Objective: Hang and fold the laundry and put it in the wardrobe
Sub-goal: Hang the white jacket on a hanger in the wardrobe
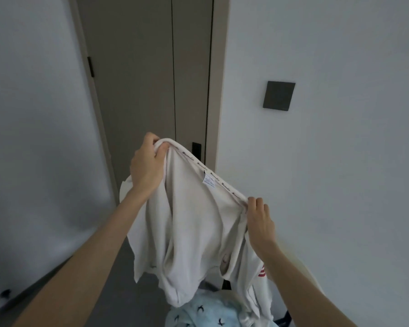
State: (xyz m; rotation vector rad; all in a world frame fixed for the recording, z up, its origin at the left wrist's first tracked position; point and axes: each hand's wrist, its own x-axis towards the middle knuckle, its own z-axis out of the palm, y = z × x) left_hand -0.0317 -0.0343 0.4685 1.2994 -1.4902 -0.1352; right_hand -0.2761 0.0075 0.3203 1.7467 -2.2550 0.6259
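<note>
A white garment (189, 232) hangs in the air in front of me, held up by its neck band, which carries printed lettering and a small white label. My left hand (147, 166) grips the upper left end of the band. My right hand (260, 220) grips the lower right end, so the band runs taut and slanted between them. The cloth droops in folds below, with a red print showing at its right edge. Under it lies a light blue fabric (206, 312) with dark bird shapes.
A grey door (147, 79) with a black handle stands straight ahead in a pale frame. White walls flank it, the right one bearing a dark square switch plate (279, 96). The floor at lower left is dark grey.
</note>
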